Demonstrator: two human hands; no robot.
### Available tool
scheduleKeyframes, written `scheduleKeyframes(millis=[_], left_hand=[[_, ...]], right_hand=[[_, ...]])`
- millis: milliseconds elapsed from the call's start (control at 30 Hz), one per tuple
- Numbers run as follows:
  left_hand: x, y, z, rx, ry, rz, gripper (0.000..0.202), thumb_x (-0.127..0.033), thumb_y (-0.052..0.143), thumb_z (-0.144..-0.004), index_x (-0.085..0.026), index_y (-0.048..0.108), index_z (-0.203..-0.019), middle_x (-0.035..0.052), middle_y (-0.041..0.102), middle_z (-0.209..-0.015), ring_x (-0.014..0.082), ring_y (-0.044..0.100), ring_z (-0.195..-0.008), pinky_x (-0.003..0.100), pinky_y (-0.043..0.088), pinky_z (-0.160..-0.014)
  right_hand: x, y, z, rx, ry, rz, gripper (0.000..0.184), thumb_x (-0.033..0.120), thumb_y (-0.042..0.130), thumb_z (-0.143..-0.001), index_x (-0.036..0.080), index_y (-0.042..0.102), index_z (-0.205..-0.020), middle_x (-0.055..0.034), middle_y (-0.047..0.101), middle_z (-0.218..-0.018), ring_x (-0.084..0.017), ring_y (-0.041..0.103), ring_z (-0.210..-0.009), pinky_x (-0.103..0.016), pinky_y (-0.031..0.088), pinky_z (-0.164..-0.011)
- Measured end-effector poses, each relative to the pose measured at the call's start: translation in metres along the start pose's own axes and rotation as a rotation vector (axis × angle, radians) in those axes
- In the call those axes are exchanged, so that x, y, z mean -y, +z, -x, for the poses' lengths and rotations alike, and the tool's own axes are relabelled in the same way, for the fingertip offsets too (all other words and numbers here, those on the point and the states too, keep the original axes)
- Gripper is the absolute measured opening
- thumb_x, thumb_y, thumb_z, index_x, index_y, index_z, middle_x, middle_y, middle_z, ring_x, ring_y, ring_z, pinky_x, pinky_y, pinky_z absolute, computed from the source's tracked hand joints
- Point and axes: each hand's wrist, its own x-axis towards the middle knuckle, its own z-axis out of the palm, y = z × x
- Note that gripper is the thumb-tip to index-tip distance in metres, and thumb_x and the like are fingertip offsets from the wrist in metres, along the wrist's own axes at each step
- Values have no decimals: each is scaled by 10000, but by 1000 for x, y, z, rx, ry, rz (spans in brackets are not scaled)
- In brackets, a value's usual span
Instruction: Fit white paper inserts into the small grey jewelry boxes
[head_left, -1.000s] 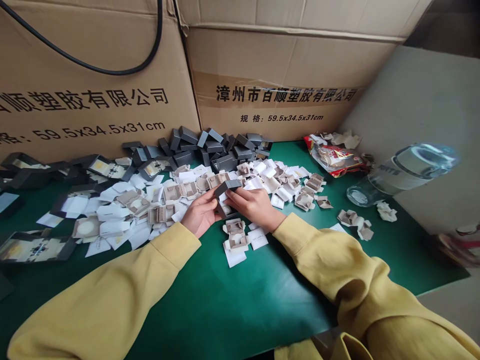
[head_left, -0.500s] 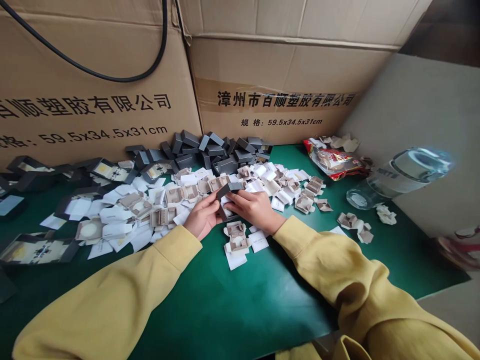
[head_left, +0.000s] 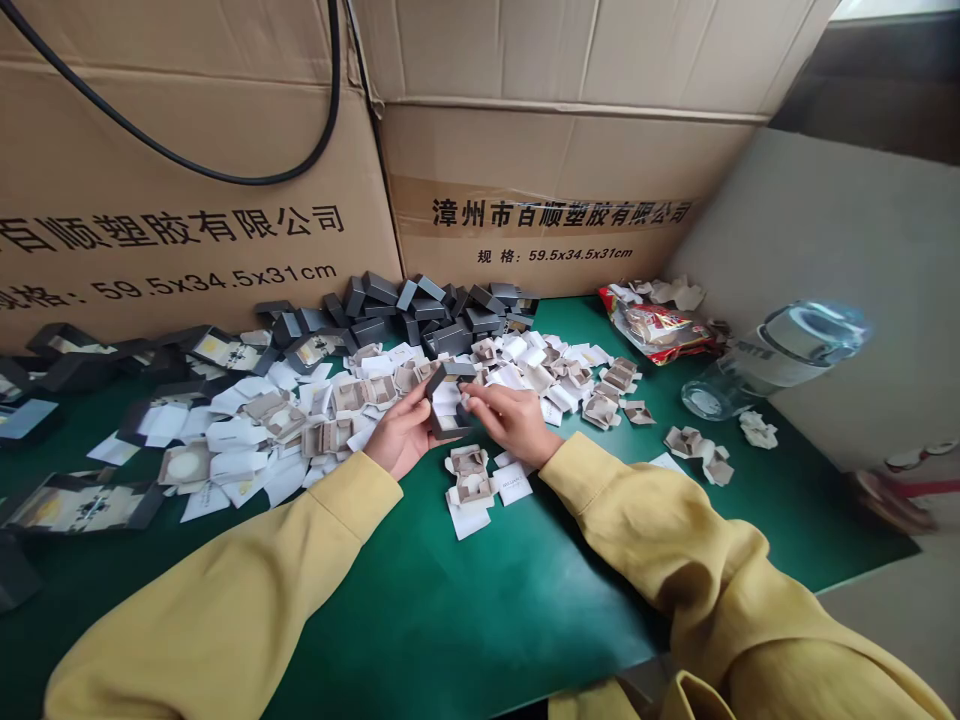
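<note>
My left hand (head_left: pixel 401 437) grips a small dark grey box (head_left: pixel 448 432) from its left side, fingers wrapped round it. The box is tilted with its open side towards me, and a white paper or card piece (head_left: pixel 448 398) shows inside. My right hand (head_left: pixel 517 422) is closed in a pinch at the box's right edge. Something small and pale may be between its fingertips, too small to make out. Just below the hands lie a folded grey-brown card insert (head_left: pixel 472 475) and a white printed card (head_left: pixel 513 483).
White cards and grey card inserts (head_left: pixel 360 392) lie heaped across the green table (head_left: pixel 465 610). Dark boxes (head_left: pixel 450 338) are piled behind and to the left. Large cartons (head_left: pixel 532 160) stand at the back. A red snack bag (head_left: pixel 652 325) and a clear bottle (head_left: pixel 772 360) are at right.
The box now shows more of its open inside and white contents. My right fingers have drawn back from inside the box to its right edge. The view has shifted slightly.
</note>
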Motion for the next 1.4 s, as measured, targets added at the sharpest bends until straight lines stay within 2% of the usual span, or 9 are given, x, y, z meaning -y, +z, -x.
scheduleKeyframes(millis=[200, 433, 600, 767, 933, 1033, 1167, 1267, 1400], left_hand=[[-14, 1, 1, -96, -27, 313, 467, -233, 385, -859, -98, 382, -1307, 153, 615, -1067, 234, 603, -974, 298, 545, -696], [-19, -3, 3, -77, -86, 510, 505, -240, 372, -817, -14, 384, -1268, 168, 635, -971, 212, 630, -872, 271, 553, -669], [-18, -7, 3, -40, -93, 470, 431, -252, 405, -789, -23, 491, -1145, 169, 636, -951, 215, 632, -796, 283, 544, -620], [-14, -4, 3, 10, -121, 423, 384, -292, 409, -793, -30, 561, -1029, 179, 628, -870, 202, 608, -678, 288, 501, -518], [-7, 4, 3, -28, -256, 230, 332, -260, 361, -861, -75, 545, -1066, 170, 637, -876, 241, 631, -723, 369, 520, -567], [-6, 6, 1, -112, -136, 207, 313, -230, 338, -884, -93, 519, -1099, 157, 638, -956, 252, 636, -848, 433, 523, -727], [-6, 5, -1, -103, -7, 174, 321, -256, 338, -902, -94, 516, -1113, 149, 611, -1071, 258, 594, -1003, 406, 499, -843], [-4, 6, 1, -57, 19, 93, 313, -271, 381, -894, -114, 507, -1134, 143, 598, -1102, 250, 583, -1026, 384, 509, -834], [6, 10, 7, -41, 46, -13, 321, -233, 498, -845, -214, 489, -1164, 78, 593, -1085, 211, 600, -969, 452, 511, -824]], right_hand=[[-21, -9, 3, -157, 162, 24, 265, 295, 412, -898, 169, 645, -905, -33, 624, -671, -111, 532, -555, -239, 416, -555], [7, 9, -3, 138, -7, -8, 225, 261, 465, -870, 191, 602, -1035, -68, 636, -885, -184, 518, -828, -307, 458, -718], [15, 12, -8, 234, 79, 217, 354, 277, 522, -831, 179, 531, -1172, -101, 583, -1072, -256, 446, -957, -384, 413, -774], [6, 16, -9, 292, 166, 237, 303, 232, 553, -797, 217, 576, -1099, -73, 624, -945, -252, 453, -913, -366, 363, -732], [0, 19, -10, 109, 328, -10, 194, 163, 538, -759, 206, 625, -927, -34, 626, -800, -202, 477, -818, -317, 385, -722], [-3, 19, -9, -46, 422, -142, 93, 232, 535, -769, 193, 604, -817, -31, 604, -812, -181, 503, -814, -301, 414, -725], [-4, 15, -9, -193, 498, -288, 122, 293, 502, -807, 187, 559, -829, -22, 593, -820, -146, 530, -750, -275, 442, -679], [1, 8, -10, -264, 397, -341, 127, 289, 475, -839, 186, 545, -861, -42, 594, -864, -146, 552, -782, -277, 464, -679], [10, -2, -8, -194, 128, -290, 126, 240, 466, -854, 207, 578, -902, -65, 595, -919, -172, 566, -883, -332, 477, -775]])
